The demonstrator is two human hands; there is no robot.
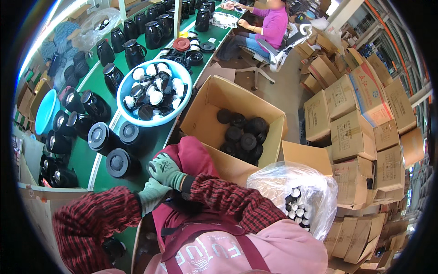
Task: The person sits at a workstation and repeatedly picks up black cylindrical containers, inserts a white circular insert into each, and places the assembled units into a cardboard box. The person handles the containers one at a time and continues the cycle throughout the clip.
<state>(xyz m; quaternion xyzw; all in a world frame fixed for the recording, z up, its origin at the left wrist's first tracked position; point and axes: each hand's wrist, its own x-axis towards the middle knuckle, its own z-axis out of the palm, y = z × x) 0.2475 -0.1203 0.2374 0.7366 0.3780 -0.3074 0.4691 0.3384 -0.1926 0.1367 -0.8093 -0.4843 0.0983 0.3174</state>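
Observation:
My left hand (153,195) and my right hand (166,171), both in pale green work gloves, are close together over my lap at the table's edge. The fingers of both are curled closed. A dark rounded body, apparently a black jug (185,204), lies on my lap beside the left hand, mostly hidden by my right sleeve. What the right hand's fingers close on is hidden under the glove. Just beyond the hands, several black jugs stand on the green table, among them one with a round ridged top (121,163).
A light blue basin (122,113) of black and white lids stands on the green table (109,176). An open carton (200,102) holds black round parts; a clear plastic bag (269,180) holds small white-and-black parts. Stacked cartons (349,137) line the right. A co-worker (273,27) sits farther along.

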